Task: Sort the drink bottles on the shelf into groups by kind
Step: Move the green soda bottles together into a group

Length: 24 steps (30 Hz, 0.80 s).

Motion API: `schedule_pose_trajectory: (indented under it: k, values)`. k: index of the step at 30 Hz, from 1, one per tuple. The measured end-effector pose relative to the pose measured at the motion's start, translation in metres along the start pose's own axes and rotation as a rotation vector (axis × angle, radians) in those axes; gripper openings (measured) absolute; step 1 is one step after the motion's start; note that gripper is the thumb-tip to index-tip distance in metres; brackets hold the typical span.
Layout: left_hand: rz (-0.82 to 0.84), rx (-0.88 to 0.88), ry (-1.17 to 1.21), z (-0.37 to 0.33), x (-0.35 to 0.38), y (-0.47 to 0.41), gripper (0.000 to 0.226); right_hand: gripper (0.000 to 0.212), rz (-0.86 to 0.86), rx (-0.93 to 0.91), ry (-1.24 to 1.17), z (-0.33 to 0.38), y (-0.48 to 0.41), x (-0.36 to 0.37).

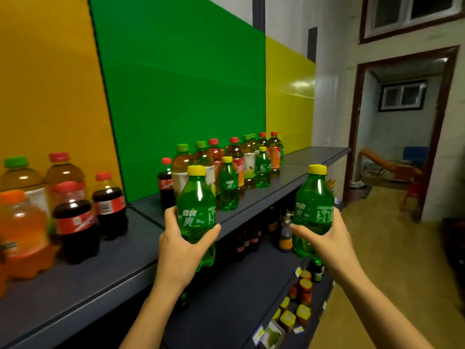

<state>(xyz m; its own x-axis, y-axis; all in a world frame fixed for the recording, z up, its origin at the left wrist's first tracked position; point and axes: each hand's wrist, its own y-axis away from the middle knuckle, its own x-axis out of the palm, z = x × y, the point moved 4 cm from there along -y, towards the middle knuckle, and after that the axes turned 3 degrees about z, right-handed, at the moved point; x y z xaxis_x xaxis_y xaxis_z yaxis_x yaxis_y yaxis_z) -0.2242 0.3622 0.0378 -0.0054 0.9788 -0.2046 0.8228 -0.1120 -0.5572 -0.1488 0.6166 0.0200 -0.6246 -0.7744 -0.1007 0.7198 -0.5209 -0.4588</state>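
1. Gripping, in the left hand [181, 248], a first green soda bottle [196, 210] with a yellow cap; fingers and thumb curling round its lower body, keeping it upright just in front of the top shelf [88, 273] edge.
2. Gripping, in the right hand [329, 238], a second green soda bottle [313, 207] of the same kind; fingers wrapping its lower body, holding it upright out beyond the shelf edge, above the lower shelf [239, 298].
3. Standing on the top shelf behind the left hand: a nearer green bottle [227, 187] and a farther green bottle [262, 167], both yellow-capped, near the front edge.
4. Crowding beside and behind these, before the green panel [181, 84]: mixed tea bottles [234, 151] with green and red caps, and a small cola bottle [165, 183] at the near end.
5. Standing well apart to the left, before the orange panel [45, 84]: two cola bottles [75, 227], an orange drink [22, 233] and two taller tea bottles [66, 177] behind.
6. Sitting on the lower shelf: yellow-lidded jars [305, 285].
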Motion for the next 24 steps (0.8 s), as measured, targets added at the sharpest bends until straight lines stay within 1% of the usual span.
schedule_pose_trajectory:
  k: [5,11,16,21,24]
  values:
    - [-0.023,-0.008,0.044,0.000,0.092,-0.024,0.056,0.056,0.023,-0.001,0.014,-0.038,-0.059,-0.047]
    - [0.024,-0.044,0.054,0.007,0.189,-0.056,0.057,0.061,0.030,-0.003,0.027,-0.081,-0.126,-0.089]
    - [0.065,-0.026,0.050,0.013,0.264,-0.091,0.057,0.065,0.054,-0.003,0.028,-0.118,-0.182,-0.116]
    - [0.087,-0.009,0.018,0.029,0.341,-0.140,0.064,0.060,0.046,-0.017,0.016,-0.156,-0.250,-0.132]
    - [0.078,0.002,0.013,0.042,0.389,-0.176,0.063,0.055,0.047,-0.019,0.017,-0.183,-0.305,-0.140]
